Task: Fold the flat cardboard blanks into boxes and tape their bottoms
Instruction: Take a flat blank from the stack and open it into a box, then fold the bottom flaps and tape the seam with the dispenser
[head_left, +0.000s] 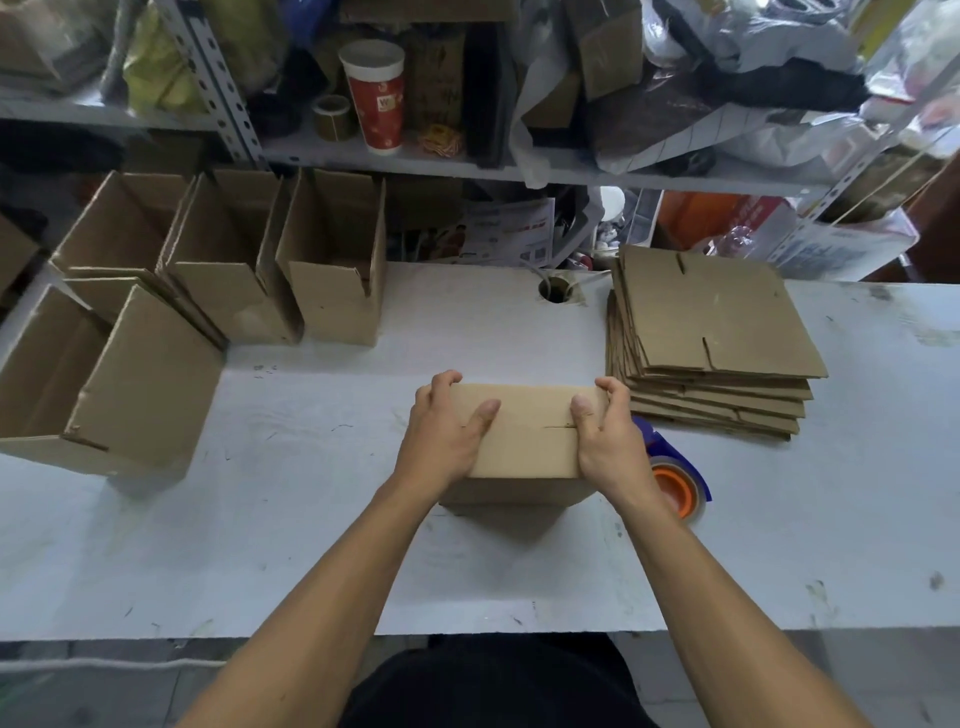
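We hold the box (524, 431) at mid-desk (311, 545), left hand (447, 431) and right hand (605, 434) each in a grip curled around an end, thumbs pressing its closed flaps. The stack of flat blanks (711, 332) lies to the right, tape dispenser (675, 483) just beside our right wrist.

No text is legible; the red cup (376, 98) print blurs
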